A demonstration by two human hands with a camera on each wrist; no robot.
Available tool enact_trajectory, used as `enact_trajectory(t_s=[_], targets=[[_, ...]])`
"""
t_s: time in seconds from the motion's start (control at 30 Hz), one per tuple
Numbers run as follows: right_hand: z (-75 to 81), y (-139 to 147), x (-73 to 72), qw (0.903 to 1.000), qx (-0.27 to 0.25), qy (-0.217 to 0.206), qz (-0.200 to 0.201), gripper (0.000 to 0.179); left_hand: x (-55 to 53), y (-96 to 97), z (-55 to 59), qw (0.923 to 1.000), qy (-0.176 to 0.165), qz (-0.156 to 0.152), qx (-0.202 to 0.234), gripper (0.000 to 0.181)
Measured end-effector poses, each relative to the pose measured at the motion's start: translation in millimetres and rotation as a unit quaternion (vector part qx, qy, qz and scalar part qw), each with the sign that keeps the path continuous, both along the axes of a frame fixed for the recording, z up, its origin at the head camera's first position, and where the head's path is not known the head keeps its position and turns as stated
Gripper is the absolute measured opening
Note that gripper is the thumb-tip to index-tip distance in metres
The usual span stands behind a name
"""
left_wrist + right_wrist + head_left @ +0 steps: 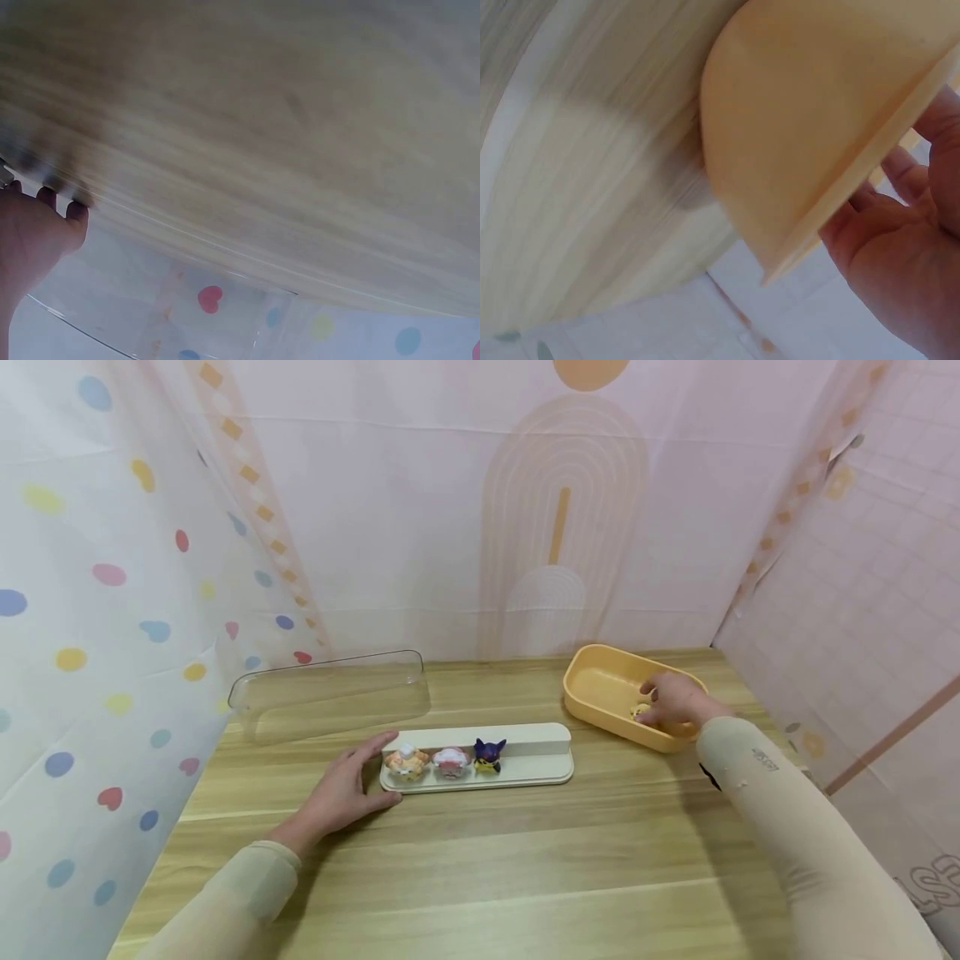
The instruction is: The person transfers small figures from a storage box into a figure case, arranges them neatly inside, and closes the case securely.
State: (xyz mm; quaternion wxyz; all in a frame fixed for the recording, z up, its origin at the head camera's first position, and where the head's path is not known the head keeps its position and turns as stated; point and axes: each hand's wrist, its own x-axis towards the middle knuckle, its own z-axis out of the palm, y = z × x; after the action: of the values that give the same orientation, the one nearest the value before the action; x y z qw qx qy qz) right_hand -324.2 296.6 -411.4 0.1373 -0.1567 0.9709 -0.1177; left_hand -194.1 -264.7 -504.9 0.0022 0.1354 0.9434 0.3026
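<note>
Figurines stand three abreast on the left part of a cream two-step display stand [536, 766]: an orange-and-cream one [407, 763] at the left end, a pink-and-white one [452, 763] next to it, and a purple-eared one with a yellow body [488, 756] near the middle. The right part of the lower step is bare. The left hand [343, 787] is spread wide, thumb by the near edge of the stand's left end and fingers by the far edge; it seems to steady the stand rather than grip it. To the right, the right hand [678, 700] reaches into a yellow rounded bin [602, 689], its thumb and fingers bent about a small yellow figurine [639, 711] on the floor of the bin. Whether they have closed firmly on it I cannot tell; in the right wrist view the rim hides the fingertips. A clear cover [337, 695] lies at the far left of the wooden table [495, 877].

The likeliest trouble is a poor hold: the figurine is small and rounded, so a pinch off its middle could let it roll away. The wrist is close to the rim — a knock there could shift the bin. On the stand, a sideways push from the left hand could topple the orange-and-cream figurine into its neighbour.
</note>
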Motion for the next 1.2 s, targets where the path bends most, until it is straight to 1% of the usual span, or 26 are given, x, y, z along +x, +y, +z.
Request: enact_trajectory(t_s=[0.13, 0.23, 0.33, 0.43, 0.5, 0.57, 0.67, 0.73, 0.8, 0.93, 1.2], targets=[[-1.1, -6, 0.7, 0.9999, 0.003, -0.008, 0.009, 0.062, 0.1, 1.1, -0.4, 1.0, 0.005, 0.002, 0.0, 0.097], [-3.8, -11, 0.3, 0.9998, -0.008, -0.016, 0.007, 0.054, 0.5, 1.5, 0.1, 1.0, 0.006, 0.002, 0.001, 0.097], [-8.5, -16, 0.3, 0.9988, -0.046, -0.002, -0.015, 0.043, 1.6, 0.7, 1.0, 1.0, 0.005, 0.0, -0.001, 0.097], [-13.6, -20, 1.0, 0.9926, -0.105, 0.029, -0.053, 0.035, 2.4, 0.5, 1.4, 1.0, 0.005, -0.001, -0.003, 0.097], [-16.9, -22, 1.5, 0.9877, -0.132, 0.046, -0.07, 0.039, 2.6, -0.2, 1.3, 1.0, 0.005, 0.0, -0.004, 0.097], [-19.9, -23, 2.0, 0.9846, -0.146, 0.059, -0.075, 0.043, 2.5, -0.8, 1.3, 1.0, 0.006, 0.0, -0.005, 0.097], [-22.8, -22, 3.9, 0.9871, -0.127, 0.076, -0.061, 0.052, 2.7, -1.4, 1.0, 1.0, 0.007, 0.0, -0.006, 0.097], [-23.9, -21, 5.7, 0.989, -0.102, 0.096, -0.047, 0.057, 2.7, -1.3, 1.1, 1.0, 0.006, -0.001, -0.006, 0.097], [-24.5, -19, 7.0, 0.9894, -0.078, 0.118, -0.034, 0.059, 3.0, -1.4, 0.7, 1.0, 0.005, -0.001, -0.007, 0.097], [-25.0, -18, 8.0, 0.9864, -0.056, 0.154, -0.017, 0.058, 2.2, -1.6, 0.8, 1.0, 0.003, 0.0, -0.008, 0.097], [-29.3, -18, 8.4, 0.9812, -0.035, 0.189, 0.011, 0.058, 0.4, -0.6, 2.1, 0.9999, -0.006, 0.003, -0.009, 0.097]])
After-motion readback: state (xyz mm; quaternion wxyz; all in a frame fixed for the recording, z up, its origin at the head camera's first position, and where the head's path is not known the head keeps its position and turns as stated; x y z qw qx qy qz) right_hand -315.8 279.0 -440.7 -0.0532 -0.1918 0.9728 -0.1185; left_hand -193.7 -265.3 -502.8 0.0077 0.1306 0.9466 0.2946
